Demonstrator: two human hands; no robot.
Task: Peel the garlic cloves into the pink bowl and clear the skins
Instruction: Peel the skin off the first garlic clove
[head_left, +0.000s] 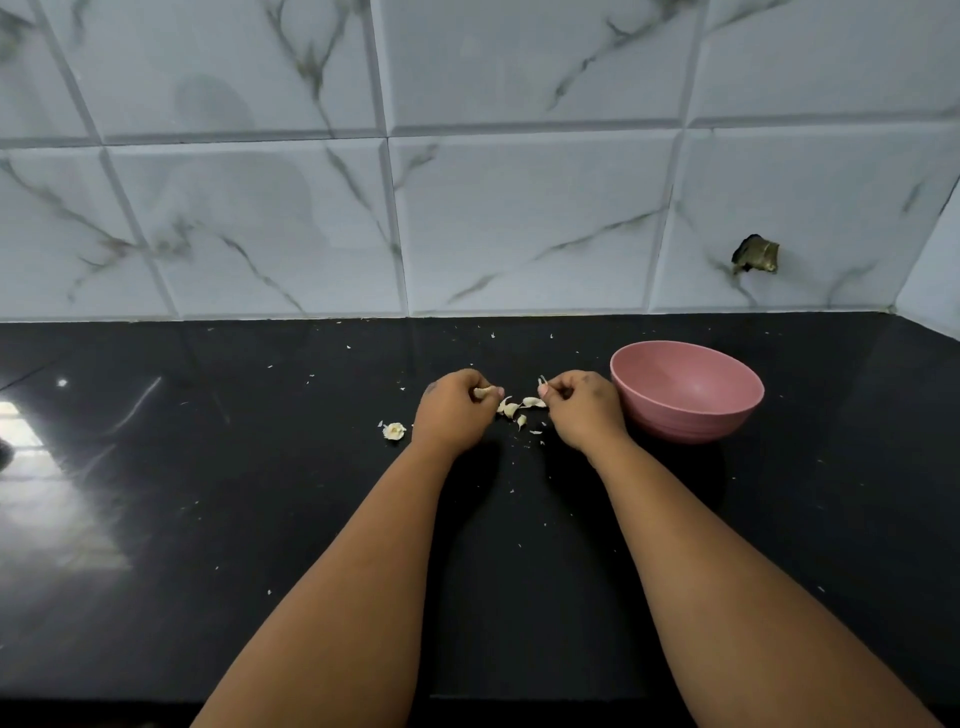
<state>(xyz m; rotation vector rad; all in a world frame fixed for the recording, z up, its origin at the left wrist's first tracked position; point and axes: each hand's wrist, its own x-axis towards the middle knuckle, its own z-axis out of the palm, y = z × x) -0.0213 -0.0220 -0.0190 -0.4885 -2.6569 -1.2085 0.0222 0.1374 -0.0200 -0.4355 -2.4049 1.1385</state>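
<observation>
My left hand (453, 410) grips a garlic clove (483, 392) between curled fingers and thumb. My right hand (582, 408) pinches a thin strip of garlic skin (542, 383) at its fingertips. Between the two hands, a few loose cloves and skins (517, 407) lie on the black counter (260, 493). The pink bowl (685, 389) stands just right of my right hand, and the part of its inside that I can see holds nothing. A garlic stem base (394, 431) lies left of my left hand.
Small skin flakes (530, 441) are scattered over the counter around and behind the hands. A marble-tiled wall (467, 182) rises behind the counter and turns a corner at the far right. A dark broken spot (756, 253) marks the wall above the bowl.
</observation>
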